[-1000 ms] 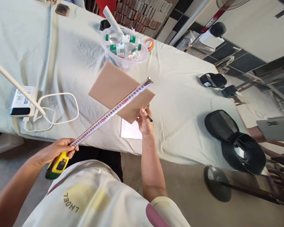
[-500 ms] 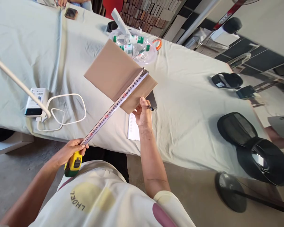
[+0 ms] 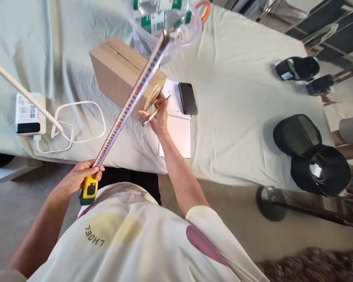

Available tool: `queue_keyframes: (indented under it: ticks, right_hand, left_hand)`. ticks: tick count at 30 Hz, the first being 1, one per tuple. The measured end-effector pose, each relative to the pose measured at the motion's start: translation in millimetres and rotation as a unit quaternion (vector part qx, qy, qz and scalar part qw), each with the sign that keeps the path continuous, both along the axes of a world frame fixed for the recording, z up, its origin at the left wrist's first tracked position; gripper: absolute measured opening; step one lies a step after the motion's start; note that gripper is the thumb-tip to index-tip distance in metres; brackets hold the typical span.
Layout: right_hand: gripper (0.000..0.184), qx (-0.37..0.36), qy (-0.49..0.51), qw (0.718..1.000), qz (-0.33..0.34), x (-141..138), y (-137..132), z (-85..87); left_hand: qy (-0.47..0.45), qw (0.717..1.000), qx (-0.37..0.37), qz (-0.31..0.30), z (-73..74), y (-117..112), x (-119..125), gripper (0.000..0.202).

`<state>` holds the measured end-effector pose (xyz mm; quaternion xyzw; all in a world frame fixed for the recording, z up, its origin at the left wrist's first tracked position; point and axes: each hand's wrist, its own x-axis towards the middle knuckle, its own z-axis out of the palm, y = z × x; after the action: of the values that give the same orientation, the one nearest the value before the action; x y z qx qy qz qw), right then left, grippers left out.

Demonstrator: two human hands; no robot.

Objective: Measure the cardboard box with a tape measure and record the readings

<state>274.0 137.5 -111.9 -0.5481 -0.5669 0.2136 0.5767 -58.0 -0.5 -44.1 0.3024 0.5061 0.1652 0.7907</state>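
My left hand (image 3: 81, 175) is closed around a yellow and green tape measure (image 3: 90, 189), near the table's front edge. Its long blade (image 3: 126, 107) slants up and away to the right, passing in front of a brown cardboard box (image 3: 117, 72) on the table. The blade's hooked end stands beyond the box, over the bottles' tub. My right hand (image 3: 159, 119) has a pen (image 3: 154, 113) across its fingers, at the near right end of the box. Whether its fingertips touch the box I cannot tell. An open notebook (image 3: 178, 133) lies beside that hand.
A black phone (image 3: 188, 98) rests on the notebook. Behind the box is a clear plastic tub (image 3: 194, 39) of bottles. At left lie a power bank (image 3: 31, 113) and its white cable (image 3: 104, 121). Black caps (image 3: 320, 170) and a strapped black device (image 3: 297, 68) are at right.
The box, tilted up in my right hand before, now sits on the table. The blade's hook has come off its edge. My right hand has shifted left, and the view has tipped down.
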Motion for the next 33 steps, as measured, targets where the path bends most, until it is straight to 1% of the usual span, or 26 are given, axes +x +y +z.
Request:
queue_keyframes:
  ticks: [1, 3, 5, 7, 8, 10, 12, 14, 16, 18, 22, 25, 29, 33]
  right_hand:
    - [0.075, -0.005, -0.021, 1.0, 0.009, 3, -5, -5.4]
    - [0.072, -0.021, -0.027, 0.999, 0.022, 13, -21, -9.6]
    - [0.062, -0.044, 0.004, 0.999, 0.016, 25, -46, -6.7]
    - [0.051, -0.048, 0.053, 0.997, -0.012, 39, -76, -1.0]
    - [0.048, -0.05, 0.073, 0.995, -0.035, 46, -92, 1.6]
    - [0.054, -0.052, 0.081, 0.991, -0.089, 57, -125, 4.4]
    - [0.058, -0.065, 0.071, 0.988, -0.12, 63, -155, 4.1]
    - [0.052, -0.098, 0.054, 0.984, -0.136, 62, -179, 2.3]
    - [0.042, -0.129, 0.036, 0.981, -0.143, 57, -194, 0.6]
    - [0.034, -0.135, 0.024, 0.982, -0.13, 50, -202, -0.5]
    - [0.025, -0.099, 0.008, 0.991, -0.092, 41, -201, -2.6]
    - [0.023, -0.082, -0.004, 0.992, -0.095, 39, -197, -5.9]
    - [0.024, -0.107, -0.014, 0.99, -0.093, 38, -197, -9.8]
    - [0.021, -0.113, -0.006, 0.99, -0.089, 39, -198, -9.9]
  left_hand:
    - [-0.015, 1.0, -0.007, 0.005, 1.5, 1, 7, 0.025]
    - [-0.048, 0.999, -0.018, 0.015, 5.6, 3, 24, 0.02]
    - [-0.085, 0.995, -0.036, 0.022, 10.1, 7, 45, 0.012]
    - [-0.115, 0.991, -0.07, 0.016, 14.1, 9, 66, 0.007]
    - [-0.123, 0.989, -0.086, 0.012, 15.5, 10, 78, 0.007]
    - [-0.134, 0.984, -0.115, 0.001, 16.8, 10, 99, 0.016]
    - [-0.152, 0.978, -0.144, -0.014, 15.4, 9, 121, 0.025]
    - [-0.18, 0.966, -0.183, -0.024, 12.2, 8, 140, 0.029]
    - [-0.204, 0.953, -0.222, -0.027, 8.6, 6, 157, 0.032]
    - [-0.215, 0.944, -0.249, -0.022, 5.7, 6, 171, 0.036]
    - [-0.218, 0.939, -0.266, -0.017, 2.1, 5, 186, 0.044]
    - [-0.22, 0.936, -0.273, -0.022, -0.6, 4, 190, 0.044]
    - [-0.216, 0.938, -0.272, -0.015, -2.5, 4, 190, 0.04]
    - [-0.212, 0.941, -0.264, -0.016, -1.0, 6, 189, 0.039]
